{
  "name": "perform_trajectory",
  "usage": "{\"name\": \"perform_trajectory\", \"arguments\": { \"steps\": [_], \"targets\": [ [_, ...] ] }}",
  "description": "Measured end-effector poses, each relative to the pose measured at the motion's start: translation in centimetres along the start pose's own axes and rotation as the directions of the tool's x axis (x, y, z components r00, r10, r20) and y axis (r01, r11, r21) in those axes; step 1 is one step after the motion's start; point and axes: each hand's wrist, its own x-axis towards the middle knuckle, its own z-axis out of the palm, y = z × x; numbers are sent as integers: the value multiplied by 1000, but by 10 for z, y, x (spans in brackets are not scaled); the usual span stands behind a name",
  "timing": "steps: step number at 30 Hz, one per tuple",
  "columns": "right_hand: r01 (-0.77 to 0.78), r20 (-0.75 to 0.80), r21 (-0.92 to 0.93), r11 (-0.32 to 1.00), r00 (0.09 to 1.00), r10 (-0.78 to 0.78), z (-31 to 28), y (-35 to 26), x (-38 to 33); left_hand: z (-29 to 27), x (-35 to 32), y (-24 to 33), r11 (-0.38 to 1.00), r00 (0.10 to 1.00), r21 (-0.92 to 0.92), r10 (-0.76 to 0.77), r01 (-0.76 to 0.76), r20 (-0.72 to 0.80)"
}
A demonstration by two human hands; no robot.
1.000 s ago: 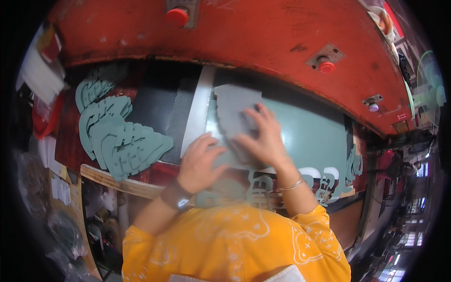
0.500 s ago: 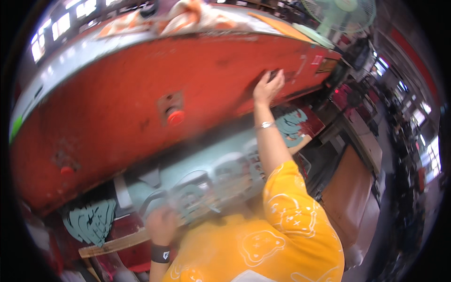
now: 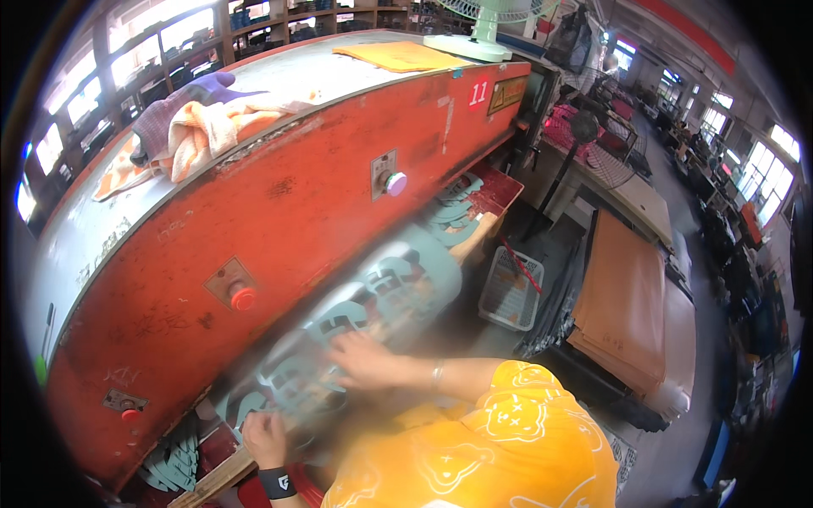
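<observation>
A pale green sheet (image 3: 432, 275) with several curved cut-outs lies beneath the long red machine beam (image 3: 322, 220), blurred in places. My right hand (image 3: 366, 359) reaches over the sheet, fingers stretched toward a cut-out and apart. At the sheet's near left end is my left hand (image 3: 265, 438), with a black wristband and its fingers curled together beside a pale green edge. What the left fingers pinch, if anything, is too small to make out. Stacked pale green cut pieces (image 3: 173, 464) lie left of that hand, and more cut pieces (image 3: 456, 207) lie at the far right end.
Round knobs stick out of the beam, a red one (image 3: 242, 296) among them. On its top lie a cloth (image 3: 203, 135), a purple glove (image 3: 182, 106) and a yellow sheet (image 3: 398, 57), near a fan (image 3: 487, 34). At right are a white basket (image 3: 511, 292) and stacked brown sheets (image 3: 622, 296).
My right hand has come down from the beam's red face to the sheet. My left hand stays near the sheet's near end, now with curled fingers. The view has turned.
</observation>
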Motion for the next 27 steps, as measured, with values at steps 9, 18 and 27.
{"name": "perform_trajectory", "arguments": {
  "steps": [9,18,27],
  "targets": [
    [-22,-23,-226,974,1000,18,1,-16,-4,4,-4,-6,1000,1000,-21,11,-12,-6],
    [-146,407,122,982,910,84,-74,2,33,7,-24,16,992,999,126,-30,27,22],
    [64,-67,49,997,996,-61,10,-90,174,-52,57,-5,648,922,-716,-387,261,-14]
  ]
}}
